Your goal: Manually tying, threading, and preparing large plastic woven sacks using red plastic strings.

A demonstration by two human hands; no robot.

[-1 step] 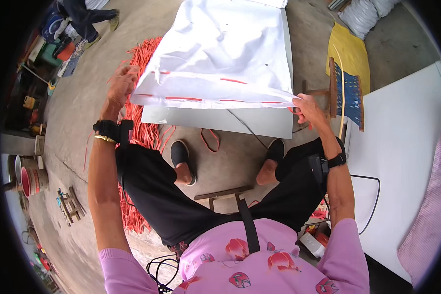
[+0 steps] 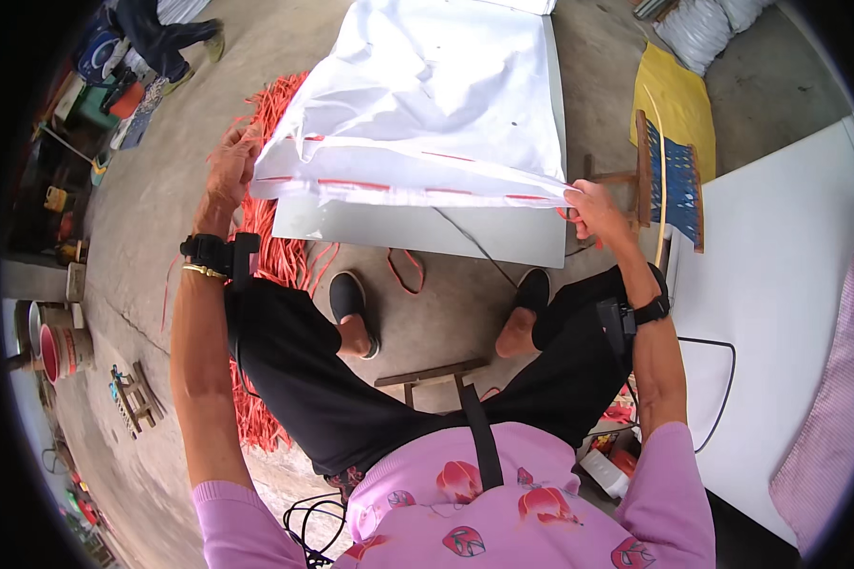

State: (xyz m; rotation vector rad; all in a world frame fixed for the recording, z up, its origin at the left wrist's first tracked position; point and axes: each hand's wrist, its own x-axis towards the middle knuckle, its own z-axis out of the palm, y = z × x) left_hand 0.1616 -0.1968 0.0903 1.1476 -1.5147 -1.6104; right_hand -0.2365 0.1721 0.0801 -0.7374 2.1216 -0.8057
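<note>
A white fabric bag (image 2: 427, 90) lies spread before me, its near edge lifted in a taut band. Red strip (image 2: 353, 184) shows in short lengths along that edge, as if threaded through it. At the left corner my left hand (image 2: 232, 163) is closed, its fingers pinched by the red strip's end; its grip is partly hidden. My right hand (image 2: 593, 211) is closed on the bag's right corner, with a loop of red strip hanging under its fingers. Beneath the bag is a pale grey board (image 2: 417, 232).
A heap of red strips (image 2: 275, 247) lies on the floor at my left. To the right stand a small chair with blue webbing (image 2: 676, 185), a yellow sheet (image 2: 678, 95) and a large white panel (image 2: 769, 313). Another person's legs (image 2: 161, 38) show at the far left.
The bag's near edge has lifted slightly and its folds have shifted, with the front band blurred by motion. My left hand has moved slightly left; my right hand has hardly moved.
</note>
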